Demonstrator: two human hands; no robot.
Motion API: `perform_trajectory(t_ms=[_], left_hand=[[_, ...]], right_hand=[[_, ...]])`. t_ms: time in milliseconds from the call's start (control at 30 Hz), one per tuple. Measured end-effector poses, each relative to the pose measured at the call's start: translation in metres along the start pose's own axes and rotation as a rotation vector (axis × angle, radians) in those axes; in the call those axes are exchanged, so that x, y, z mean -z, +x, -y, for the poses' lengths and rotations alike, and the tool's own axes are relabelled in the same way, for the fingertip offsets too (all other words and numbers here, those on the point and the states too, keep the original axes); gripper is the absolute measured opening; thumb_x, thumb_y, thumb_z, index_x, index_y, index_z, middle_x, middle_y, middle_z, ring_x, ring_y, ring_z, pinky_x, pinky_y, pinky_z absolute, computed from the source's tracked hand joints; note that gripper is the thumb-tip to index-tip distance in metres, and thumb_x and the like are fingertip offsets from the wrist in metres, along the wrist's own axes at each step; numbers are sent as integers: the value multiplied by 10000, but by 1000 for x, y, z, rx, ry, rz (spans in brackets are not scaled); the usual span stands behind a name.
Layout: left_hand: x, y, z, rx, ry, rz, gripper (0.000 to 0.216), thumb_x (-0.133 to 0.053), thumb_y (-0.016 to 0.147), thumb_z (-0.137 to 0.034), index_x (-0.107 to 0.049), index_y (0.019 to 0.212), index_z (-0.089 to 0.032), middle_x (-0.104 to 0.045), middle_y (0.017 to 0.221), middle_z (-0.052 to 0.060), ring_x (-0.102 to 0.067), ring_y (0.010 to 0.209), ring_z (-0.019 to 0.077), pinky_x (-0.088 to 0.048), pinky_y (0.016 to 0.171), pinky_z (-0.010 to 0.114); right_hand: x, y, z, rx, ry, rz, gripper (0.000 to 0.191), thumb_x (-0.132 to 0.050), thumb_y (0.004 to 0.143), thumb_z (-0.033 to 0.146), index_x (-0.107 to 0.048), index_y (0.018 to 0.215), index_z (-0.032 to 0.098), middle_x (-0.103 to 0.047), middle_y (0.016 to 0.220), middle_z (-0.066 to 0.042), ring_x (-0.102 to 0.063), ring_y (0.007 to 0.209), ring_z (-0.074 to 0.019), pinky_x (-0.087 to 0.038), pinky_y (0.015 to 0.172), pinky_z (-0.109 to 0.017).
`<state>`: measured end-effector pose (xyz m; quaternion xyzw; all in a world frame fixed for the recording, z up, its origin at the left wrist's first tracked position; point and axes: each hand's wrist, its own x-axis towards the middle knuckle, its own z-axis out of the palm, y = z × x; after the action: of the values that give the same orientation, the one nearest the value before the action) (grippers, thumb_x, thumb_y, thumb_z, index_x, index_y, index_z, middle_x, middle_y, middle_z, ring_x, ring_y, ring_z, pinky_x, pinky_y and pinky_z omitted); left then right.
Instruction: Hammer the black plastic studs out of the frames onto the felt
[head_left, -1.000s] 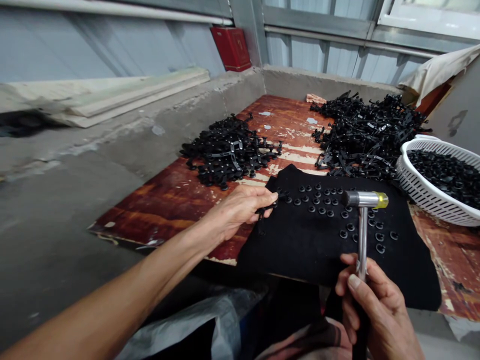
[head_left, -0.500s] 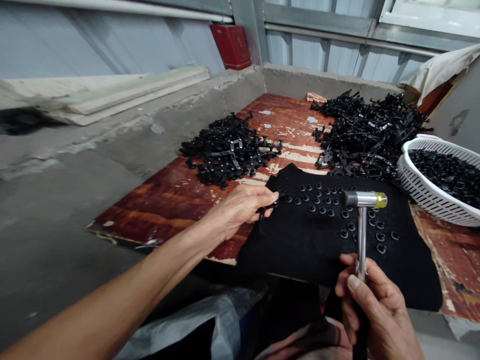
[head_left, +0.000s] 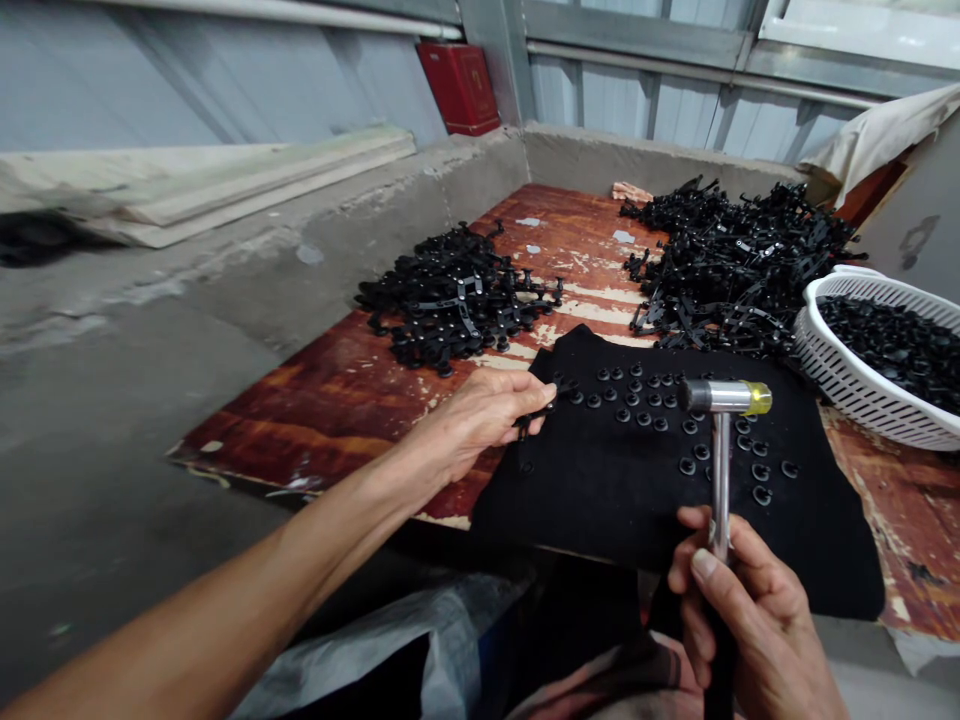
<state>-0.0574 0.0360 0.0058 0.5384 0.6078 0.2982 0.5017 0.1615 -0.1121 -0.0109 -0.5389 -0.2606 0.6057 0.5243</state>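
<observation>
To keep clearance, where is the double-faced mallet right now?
In the head view, the double-faced mallet is right of center, gripped in the right hand, its head seen against the black cloth, left of the white slotted basket.

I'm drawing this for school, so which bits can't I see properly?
Head view:
Black part, shape: largely covered by the left hand.
Hammer, lower end: covered by the right hand and cut off by the bottom edge.
White basket, right side: cut off by the right edge.
Black pieces inside: too small and dark to tell apart.
</observation>
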Motion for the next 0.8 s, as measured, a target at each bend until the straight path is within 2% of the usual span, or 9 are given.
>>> perform_trajectory(t_ms=[133, 233, 300, 400, 500, 567, 667, 733, 800], left_hand=[[-2, -2, -1, -31, 59, -28, 353, -623, 686, -494, -524, 560, -179, -490, 531, -20, -393, 488, 90, -243, 476, 223], [-4, -4, -4, -31, 118, -62, 346, -599, 675, -491, -523, 543, -179, -478, 511, -16, -357, 471, 89, -219, 477, 229], [-5, -4, -7, -27, 146, -76, 347, -586, 672, -495, -516, 537, -183, -479, 507, -12, -366, 473, 96, -227, 486, 232], [-6, -4, -8, -51, 140, -76, 367, -576, 672, -514, -498, 519, -190, -470, 504, -10, -379, 474, 105, -241, 487, 241], [-7, -4, -6, -76, 116, -66, 360, -569, 680, -507, -512, 521, -189, -463, 497, -13, -359, 457, 101, -231, 473, 245], [-8, -3, -4, -76, 118, -71, 341, -561, 687, -487, -533, 531, -185, -474, 489, -12, -357, 443, 98, -227, 464, 244], [-8, -2, -3, -63, 128, -86, 322, -560, 683, -465, -548, 531, -182, -489, 474, -10, -370, 432, 99, -227, 456, 245], [-8, -1, -4, -59, 125, -94, 317, -565, 669, -465, -554, 528, -182, -495, 472, -8, -378, 432, 101, -223, 452, 245], [-8, -1, -5, -67, 111, -91, 322, -565, 652, -477, -557, 521, -182, -502, 473, -4, -367, 429, 98, -214, 447, 244]], right_hand=[[2, -2, 3, -2, -96, 9, 404, -747, 800, 517, -687, 1090, 243, -619, 694, 34, -428, 388, -32, -356, 334, -139], [7, -1, 10, 57, -288, 83, 428, -639, 904, 479, -625, 1298, 315, -647, 793, 2, -482, 476, -72, -398, 394, -172], [8, 3, 18, 201, -445, 142, 456, -577, 956, 398, -542, 1409, 358, -668, 880, -24, -520, 536, -107, -442, 439, -205], [1, 12, 31, 521, -667, 199, 518, -502, 983, 229, -458, 1469, 403, -649, 917, -28, -508, 549, -129, -477, 481, -235], [-12, 25, 39, 771, -829, 258, 635, -440, 942, 92, -394, 1512, 370, -625, 914, -46, -554, 628, -163, -542, 608, -287], [-19, 35, 41, 801, -949, 265, 675, -440, 872, 52, -437, 1503, 293, -628, 879, -69, -580, 660, -197, -569, 656, -333], [-24, 40, 42, 763, -1074, 265, 693, -462, 787, 38, -539, 1444, 246, -635, 828, -77, -564, 601, -203, -583, 624, -351], [-23, 37, 43, 786, -1078, 283, 701, -441, 817, 35, -484, 1481, 253, -638, 857, -80, -556, 583, -193, -580, 598, -338], [-22, 31, 43, 856, -1043, 292, 715, -403, 879, 35, -349, 1547, 286, -639, 918, -86, -575, 614, -189, -575, 592, -319]])
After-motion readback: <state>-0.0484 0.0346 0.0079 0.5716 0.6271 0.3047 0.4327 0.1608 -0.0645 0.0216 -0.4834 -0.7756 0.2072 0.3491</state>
